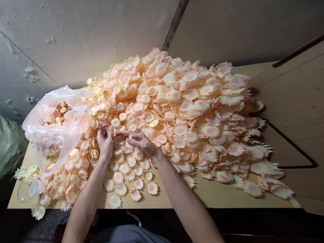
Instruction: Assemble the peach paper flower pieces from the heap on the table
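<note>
Right of the translucent plastic bag [77, 122], the nearer left hand [105, 142] and right hand [142, 142] pinch narrowly, hold unclear, over cream-pink petalled discs [180, 130].

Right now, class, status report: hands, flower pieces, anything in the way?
Left hand, right hand: close together, grip unclear. Flower pieces: heaped around both. Plastic bag: left of left hand, not between hands.

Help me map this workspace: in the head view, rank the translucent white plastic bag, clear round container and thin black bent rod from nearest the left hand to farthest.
1. Plastic bag, left of the left hand.
2. Clear container, lower left.
3. Black rod, far right.
</note>
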The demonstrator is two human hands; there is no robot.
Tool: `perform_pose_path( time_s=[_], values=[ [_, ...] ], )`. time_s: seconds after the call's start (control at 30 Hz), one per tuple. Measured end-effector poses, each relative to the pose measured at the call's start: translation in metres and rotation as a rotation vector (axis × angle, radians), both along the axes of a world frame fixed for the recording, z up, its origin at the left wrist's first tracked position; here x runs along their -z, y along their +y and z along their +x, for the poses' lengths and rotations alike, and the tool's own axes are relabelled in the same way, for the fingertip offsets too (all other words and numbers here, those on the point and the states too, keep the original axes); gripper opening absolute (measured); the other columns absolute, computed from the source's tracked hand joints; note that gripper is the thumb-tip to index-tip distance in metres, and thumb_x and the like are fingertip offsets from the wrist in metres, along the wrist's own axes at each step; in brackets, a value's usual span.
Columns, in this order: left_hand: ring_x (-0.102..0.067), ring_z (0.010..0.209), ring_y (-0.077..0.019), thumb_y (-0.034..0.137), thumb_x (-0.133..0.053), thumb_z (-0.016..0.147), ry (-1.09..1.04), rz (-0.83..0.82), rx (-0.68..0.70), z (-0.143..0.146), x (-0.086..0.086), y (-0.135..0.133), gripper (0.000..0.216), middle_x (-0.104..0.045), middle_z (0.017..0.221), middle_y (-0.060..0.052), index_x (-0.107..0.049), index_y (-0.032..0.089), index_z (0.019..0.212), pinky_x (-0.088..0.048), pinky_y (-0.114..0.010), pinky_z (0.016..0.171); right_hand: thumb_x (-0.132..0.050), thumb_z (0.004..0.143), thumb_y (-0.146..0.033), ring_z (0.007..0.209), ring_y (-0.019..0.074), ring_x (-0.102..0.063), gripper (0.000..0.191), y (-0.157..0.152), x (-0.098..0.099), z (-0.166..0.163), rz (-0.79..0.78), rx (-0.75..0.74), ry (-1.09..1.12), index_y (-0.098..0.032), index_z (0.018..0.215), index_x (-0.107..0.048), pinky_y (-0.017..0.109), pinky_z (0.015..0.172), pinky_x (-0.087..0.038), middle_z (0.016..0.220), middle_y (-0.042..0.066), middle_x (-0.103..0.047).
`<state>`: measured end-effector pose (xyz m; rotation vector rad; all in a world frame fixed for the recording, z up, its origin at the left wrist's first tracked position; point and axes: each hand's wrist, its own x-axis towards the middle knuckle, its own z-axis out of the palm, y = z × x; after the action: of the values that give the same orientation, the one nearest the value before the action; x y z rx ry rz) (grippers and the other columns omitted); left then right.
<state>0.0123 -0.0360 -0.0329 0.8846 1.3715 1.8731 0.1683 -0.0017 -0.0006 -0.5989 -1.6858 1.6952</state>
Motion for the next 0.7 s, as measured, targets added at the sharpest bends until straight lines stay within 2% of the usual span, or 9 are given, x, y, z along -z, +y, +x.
perform_pose_path(
  time_s=[0.07, 0.13, 0.23, 0.33, 0.43, 0.57, 0.7],
  values=[
    [-0.064, 0.076, -0.0107, 0.041, -0.07, 0.076, 0.027, 0.004, 0.036, 0.002, -0.004, -0.003, 0.037, -0.066, 0.089, -0.002, -0.053, 0.021, 0.102, -0.051, -0.02, 0.065, -0.061, 0.08, -0.056, 0.08, 0.0197, -0.059, 0.046, 0.004, 0.006, -0.003, 0.017, 0.14, 0.036, -0.02, 0.052, -0.053, 0.034, 0.077, -0.047, 0.088, 0.007, -0.069],
    [-0.066, 0.085, -0.0132, 0.037, -0.073, 0.074, 0.02, 0.017, 0.062, 0.005, -0.009, -0.006, 0.035, -0.068, 0.094, -0.004, -0.053, 0.02, 0.097, -0.053, -0.022, 0.07, -0.055, 0.082, -0.06, 0.069, 0.0169, -0.059, 0.051, 0.008, 0.013, -0.007, -0.038, 0.281, 0.061, -0.021, 0.05, -0.052, 0.03, 0.066, -0.048, 0.071, 0.005, -0.066],
    [-0.068, 0.091, -0.017, 0.034, -0.073, 0.073, -0.007, 0.005, 0.065, 0.008, -0.014, -0.008, 0.03, -0.071, 0.094, -0.006, -0.054, 0.019, 0.089, -0.055, -0.025, 0.073, -0.061, 0.08, -0.055, 0.054, 0.0135, -0.055, 0.044, 0.01, 0.019, -0.009, -0.097, 0.391, 0.071, -0.021, 0.052, -0.056, 0.027, 0.051, -0.044, 0.06, 0.002, -0.062],
    [-0.069, 0.095, -0.0196, 0.033, -0.074, 0.072, -0.002, 0.01, 0.077, 0.01, -0.017, -0.009, 0.027, -0.073, 0.091, -0.005, -0.056, 0.019, 0.085, -0.056, -0.03, 0.081, -0.072, 0.073, -0.044, 0.047, 0.0116, -0.053, 0.028, 0.006, 0.018, -0.008, -0.065, 0.321, 0.067, -0.02, 0.064, -0.063, 0.025, 0.044, -0.042, 0.063, 0.001, -0.066],
    [-0.068, 0.1, -0.0222, 0.033, -0.074, 0.073, 0.011, 0.046, 0.164, 0.011, -0.018, -0.01, 0.026, -0.072, 0.1, -0.007, -0.06, 0.018, 0.088, -0.055, -0.036, 0.089, -0.075, 0.072, -0.039, 0.05, 0.012, -0.058, 0.021, 0.003, 0.016, -0.008, -0.062, 0.2, 0.05, -0.019, 0.075, -0.069, 0.025, 0.049, -0.048, 0.067, 0.002, -0.069],
    [-0.066, 0.108, -0.0245, 0.041, -0.065, 0.081, -0.026, 0.058, 0.293, 0.01, -0.019, -0.012, 0.03, -0.069, 0.115, -0.009, -0.061, 0.021, 0.103, -0.054, -0.037, 0.09, -0.074, 0.073, -0.037, 0.056, 0.0133, -0.062, 0.022, 0.004, 0.019, -0.01, -0.061, 0.296, 0.04, -0.018, 0.083, -0.074, 0.025, 0.053, -0.051, 0.07, 0.002, -0.071],
    [-0.067, 0.105, -0.0234, 0.036, -0.067, 0.081, -0.094, 0.088, 0.332, 0.009, -0.018, -0.012, 0.029, -0.071, 0.112, -0.008, -0.06, 0.022, 0.106, -0.052, -0.039, 0.094, -0.074, 0.072, -0.037, 0.064, 0.0159, -0.065, 0.023, 0.007, 0.024, -0.011, -0.066, 0.342, 0.047, -0.018, 0.085, -0.075, 0.027, 0.06, -0.055, 0.077, 0.004, -0.073]
  ],
)
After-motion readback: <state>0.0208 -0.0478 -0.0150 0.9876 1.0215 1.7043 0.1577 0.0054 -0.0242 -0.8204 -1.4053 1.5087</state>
